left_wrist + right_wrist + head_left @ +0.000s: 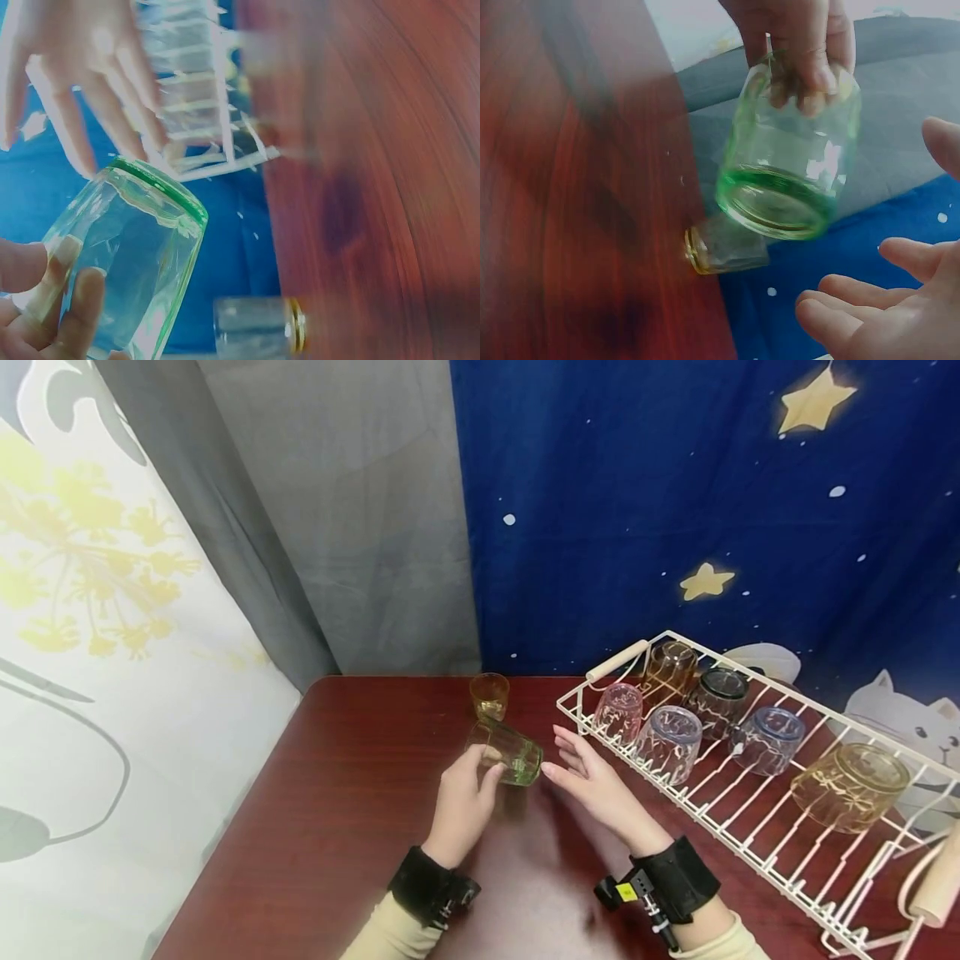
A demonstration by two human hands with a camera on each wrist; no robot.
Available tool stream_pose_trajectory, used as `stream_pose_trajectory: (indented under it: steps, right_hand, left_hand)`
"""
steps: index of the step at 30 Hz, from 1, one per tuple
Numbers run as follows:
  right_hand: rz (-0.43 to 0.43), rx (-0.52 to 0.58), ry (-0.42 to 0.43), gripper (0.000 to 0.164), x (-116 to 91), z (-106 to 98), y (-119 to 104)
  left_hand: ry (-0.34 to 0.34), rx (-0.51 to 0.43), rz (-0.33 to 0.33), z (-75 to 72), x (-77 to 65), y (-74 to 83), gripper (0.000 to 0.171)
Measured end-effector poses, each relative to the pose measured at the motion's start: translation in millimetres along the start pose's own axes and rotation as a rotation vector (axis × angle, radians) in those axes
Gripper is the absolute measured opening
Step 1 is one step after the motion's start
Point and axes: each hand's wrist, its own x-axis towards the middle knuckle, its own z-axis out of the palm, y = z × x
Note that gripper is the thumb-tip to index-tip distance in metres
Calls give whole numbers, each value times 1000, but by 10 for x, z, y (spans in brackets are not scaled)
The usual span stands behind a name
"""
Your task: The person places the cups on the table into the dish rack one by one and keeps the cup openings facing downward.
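A green-tinted drinking glass (517, 764) is held in the air by my left hand (461, 802), tilted so its thick green base points toward the right. In the left wrist view, fingers and thumb grip the glass (135, 247) near its rim end. My right hand (600, 789) is beside the base with fingers spread and nothing in it; in the right wrist view its palm (892, 315) is apart from the glass (787, 157). Behind the green glass, a yellow-tinted glass (490, 692) stands upright on the table near the back edge.
On the right stands a white wire rack (701, 816) with wooden handles (617, 661). Several upside-down glasses sit in it, including a pink one (619, 714), a blue one (767, 739) and a yellow one (851, 787). Curtains hang behind the dark red table (352, 777).
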Motion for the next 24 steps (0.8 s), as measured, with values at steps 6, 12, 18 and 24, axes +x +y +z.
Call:
stream_pose_trajectory:
  steps: [6, 12, 18, 24]
  right_hand:
    - [57, 107, -20, 61, -12, 86, 2]
    - [55, 172, -21, 62, 4, 114, -29]
    - [26, 179, 17, 61, 15, 135, 22]
    - [8, 175, 53, 59, -27, 114, 85]
  left_hand:
    - [-11, -173, -77, -6, -51, 139, 11]
    - [-31, -247, -131, -13, -3, 224, 12]
    - [-42, -296, -140, -12, -5, 244, 12]
    - [-71, -342, -137, 26, -81, 223, 13]
